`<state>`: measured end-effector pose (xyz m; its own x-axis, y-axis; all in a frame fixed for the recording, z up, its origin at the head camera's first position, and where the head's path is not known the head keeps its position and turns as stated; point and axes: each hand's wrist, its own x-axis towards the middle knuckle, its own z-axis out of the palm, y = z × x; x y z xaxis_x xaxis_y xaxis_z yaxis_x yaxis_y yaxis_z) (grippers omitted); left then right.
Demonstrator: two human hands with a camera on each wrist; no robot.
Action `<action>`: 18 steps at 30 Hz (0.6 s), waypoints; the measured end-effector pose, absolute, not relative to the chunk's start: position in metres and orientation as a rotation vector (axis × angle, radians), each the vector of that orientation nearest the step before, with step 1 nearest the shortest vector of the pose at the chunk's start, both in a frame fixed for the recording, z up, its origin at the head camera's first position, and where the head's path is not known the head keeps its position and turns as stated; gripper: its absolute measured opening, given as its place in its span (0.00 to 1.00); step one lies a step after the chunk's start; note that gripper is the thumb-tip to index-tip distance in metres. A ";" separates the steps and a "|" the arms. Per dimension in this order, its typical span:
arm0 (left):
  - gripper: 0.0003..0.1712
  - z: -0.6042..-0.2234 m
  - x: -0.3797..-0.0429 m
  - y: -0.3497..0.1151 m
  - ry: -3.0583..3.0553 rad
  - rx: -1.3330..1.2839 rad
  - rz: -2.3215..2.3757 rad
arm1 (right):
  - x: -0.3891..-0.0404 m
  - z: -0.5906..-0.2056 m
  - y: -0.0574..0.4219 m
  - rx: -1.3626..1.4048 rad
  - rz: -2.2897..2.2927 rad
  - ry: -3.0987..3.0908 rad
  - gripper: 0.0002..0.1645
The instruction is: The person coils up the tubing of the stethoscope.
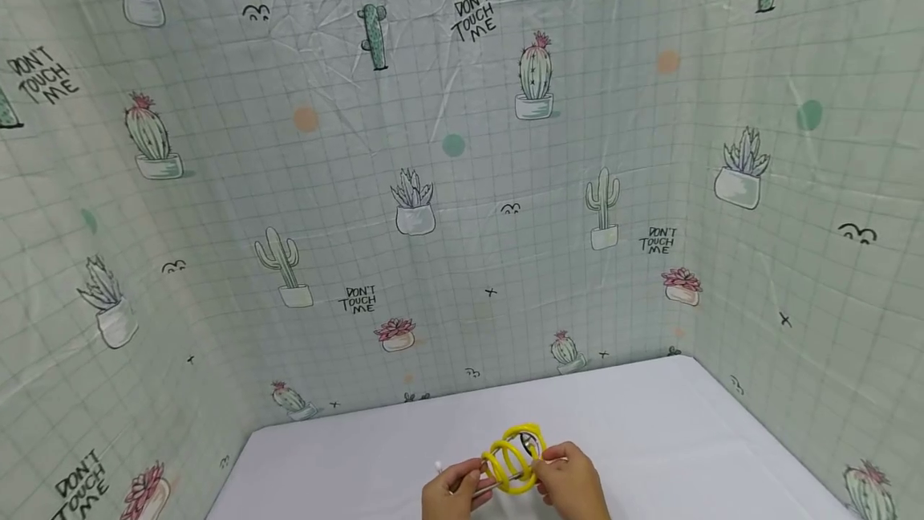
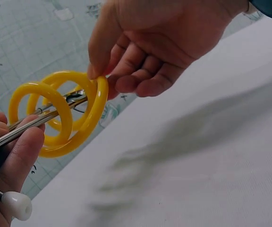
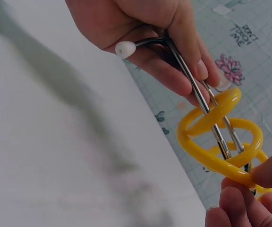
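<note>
A stethoscope with glossy yellow tubing (image 1: 508,464) is held up between both hands, low in the head view. Its tubing loops in several coils around the paired metal ear tubes (image 3: 197,90). My left hand (image 1: 451,492) grips those ear tubes, and a white ear tip (image 2: 18,205) sticks out beside its fingers. On the other side, my right hand (image 1: 573,484) pinches the outer coil between thumb and fingers, as the right wrist view shows near the fingertips (image 3: 235,194). A dark part inside the coils is mostly hidden by the tubing.
A white-covered table (image 1: 346,464) lies beneath the hands, with their shadows on it. Behind and on both sides hang cloth walls (image 1: 462,263) printed with cacti and a grid. The table's back edge meets the rear cloth.
</note>
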<state>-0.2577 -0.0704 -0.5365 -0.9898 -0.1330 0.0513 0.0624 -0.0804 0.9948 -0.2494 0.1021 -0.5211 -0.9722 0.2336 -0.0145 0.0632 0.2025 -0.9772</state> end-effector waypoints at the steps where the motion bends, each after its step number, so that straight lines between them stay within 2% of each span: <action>1: 0.10 -0.537 -0.258 -0.070 -2.036 0.083 -2.220 | -0.249 -0.521 0.103 -0.295 1.879 -2.324 0.19; 8: 0.09 -0.530 -0.260 -0.069 -2.023 0.041 -2.236 | -0.251 -0.511 0.104 -0.319 1.854 -2.332 0.31; 18: 0.09 -0.531 -0.257 -0.071 -2.002 0.040 -2.293 | -0.250 -0.511 0.107 -0.350 1.911 -2.343 0.31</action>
<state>-0.2573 -0.0713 -0.5312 -0.9949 -0.0904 0.0445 0.0563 -0.1323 0.9896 -0.2499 0.1070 -0.5110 -0.9688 0.2382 -0.0684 0.1149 0.1871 -0.9756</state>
